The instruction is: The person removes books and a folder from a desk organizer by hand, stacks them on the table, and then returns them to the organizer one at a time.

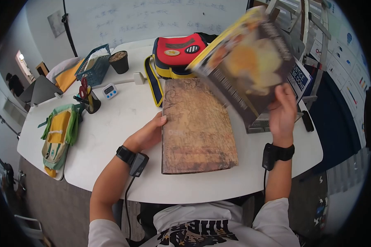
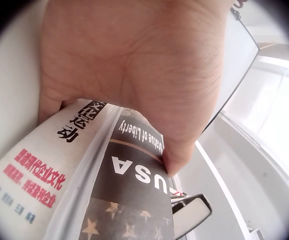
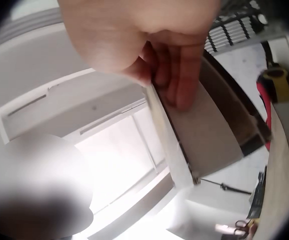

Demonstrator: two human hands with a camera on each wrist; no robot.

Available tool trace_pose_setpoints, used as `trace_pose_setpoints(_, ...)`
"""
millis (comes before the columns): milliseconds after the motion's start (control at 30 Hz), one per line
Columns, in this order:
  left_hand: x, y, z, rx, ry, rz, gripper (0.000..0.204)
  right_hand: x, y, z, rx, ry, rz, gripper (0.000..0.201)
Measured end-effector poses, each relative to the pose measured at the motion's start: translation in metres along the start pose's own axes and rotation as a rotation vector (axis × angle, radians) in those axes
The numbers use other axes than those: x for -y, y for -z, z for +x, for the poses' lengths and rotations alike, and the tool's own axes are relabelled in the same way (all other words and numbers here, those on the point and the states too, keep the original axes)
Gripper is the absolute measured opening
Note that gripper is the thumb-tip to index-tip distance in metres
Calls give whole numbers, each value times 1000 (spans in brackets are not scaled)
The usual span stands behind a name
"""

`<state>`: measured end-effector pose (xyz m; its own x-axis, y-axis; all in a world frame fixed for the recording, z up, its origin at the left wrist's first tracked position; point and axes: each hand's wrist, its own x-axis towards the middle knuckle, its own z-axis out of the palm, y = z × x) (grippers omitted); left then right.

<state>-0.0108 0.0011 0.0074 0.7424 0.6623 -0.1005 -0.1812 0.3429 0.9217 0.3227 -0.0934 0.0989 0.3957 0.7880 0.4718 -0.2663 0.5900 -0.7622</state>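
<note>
A brown, old-map-patterned book (image 1: 197, 127) lies on the white table, and my left hand (image 1: 146, 132) grips its left edge, thumb on the cover. The left wrist view shows this hand (image 2: 129, 55) round two spines: a dark one (image 2: 134, 175) reading "USA" and a white one (image 2: 39, 170) with Chinese characters. Raised and tilted over the table's right side, a dark book (image 1: 251, 66) with a yellow edge and food pictures is pinched at its lower right by my right hand (image 1: 283, 113). In the right wrist view, fingers curl over its cover (image 3: 209, 130); motion blurs it.
Behind the brown book sits a red, black and yellow bag (image 1: 179, 51). Leftward are a timer (image 1: 110, 91), pen holder (image 1: 91, 103), plant pot (image 1: 119, 62), blue basket (image 1: 93, 66) and green-yellow bag (image 1: 58, 133). More books (image 1: 299, 80) stand at the right by a metal ladder (image 1: 315, 53).
</note>
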Motion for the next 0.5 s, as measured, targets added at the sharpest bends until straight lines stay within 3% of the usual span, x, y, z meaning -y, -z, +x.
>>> trace_pose_setpoints(33,0,0,0,6,-9,-8,100,-4,-3,-1,-3,0,0,10)
trace_pose_setpoints(100,1,1,-1,3,-13,-7,98,-16,-4,-1,168,-312,20,11)
trace_pose_setpoints(133,1,1,-1,1,-20,-6,95,-19,-2,-2,168,-315,20,11)
trace_pose_setpoints(200,-2,-2,-2,32,-24,-13,93,-23,4,-2,438,-490,-91,13)
trace_pose_setpoints(233,-3,-2,-2,65,-29,-17,90,-23,2,-2,490,-555,-174,19)
trace_pose_setpoints(367,4,5,-1,-4,-25,-26,87,-26,-14,-9,548,-560,-450,29)
trace_pose_setpoints(500,2,2,-2,-8,-9,-46,85,-21,-15,-11,552,-564,-495,29)
